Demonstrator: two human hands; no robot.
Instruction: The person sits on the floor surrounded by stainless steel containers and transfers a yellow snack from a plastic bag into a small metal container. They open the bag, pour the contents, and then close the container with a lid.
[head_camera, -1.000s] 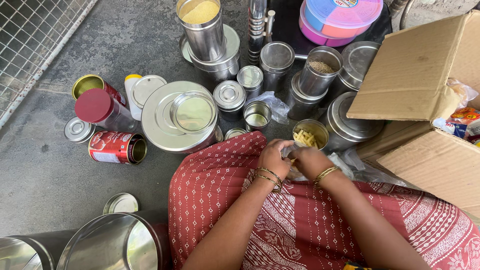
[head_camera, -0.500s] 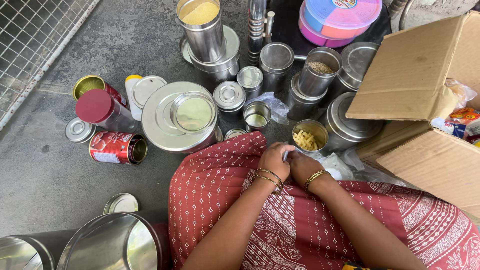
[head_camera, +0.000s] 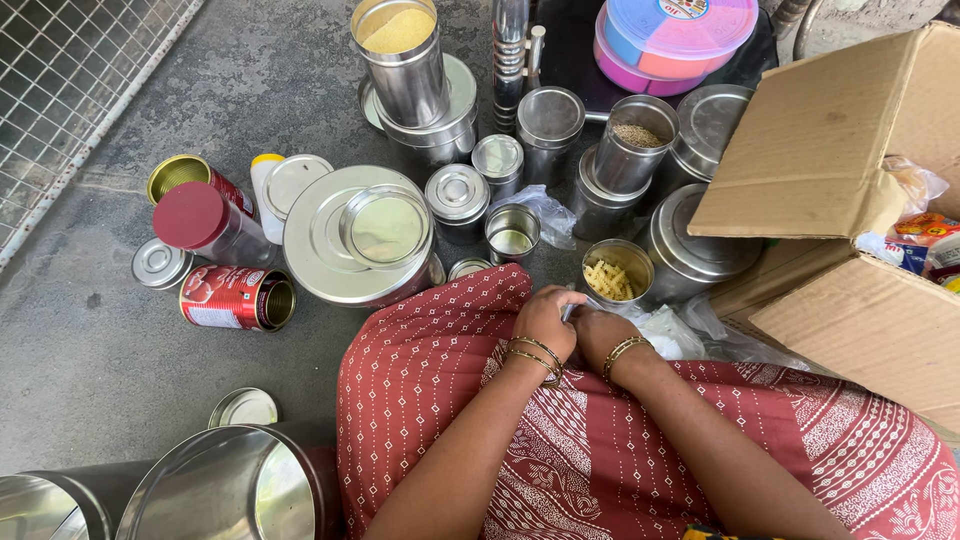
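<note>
Head view looks straight down over my lap, and the biggest thing on the right is the open cardboard box (head_camera: 850, 180), with packets showing inside it. Across the grey floor (head_camera: 110, 370) stand many steel tins; the broad round tin (head_camera: 360, 235) with a smaller lid resting on top sits to the left of my knee, and a tall open canister (head_camera: 402, 60) of yellow grain stands further back. Nearest my hands is the small open tin of pasta (head_camera: 617, 272), just beyond my fingers, beside a crumpled clear plastic bag (head_camera: 665, 330).

Both hands meet over the red patterned cloth (head_camera: 600, 450) on my knee. My left hand (head_camera: 545, 322) is curled almost closed, thumb pressed to fingers, around something small and pale that barely shows between the two hands; I cannot tell what it is. My right hand (head_camera: 600, 335) is bent in against it, fingers folded under, so how far it is closed, or whether it shares the grip, I cannot tell.

To do this well, I judge I should work close over my lap rather than over the floor, so anything that slips lands on the cloth. A pinch with fingertips, wrists steady on my knee, suits so small a thing. The pasta tin stands open near my knuckles, so I should keep my elbows in and avoid knocking it over.
</note>
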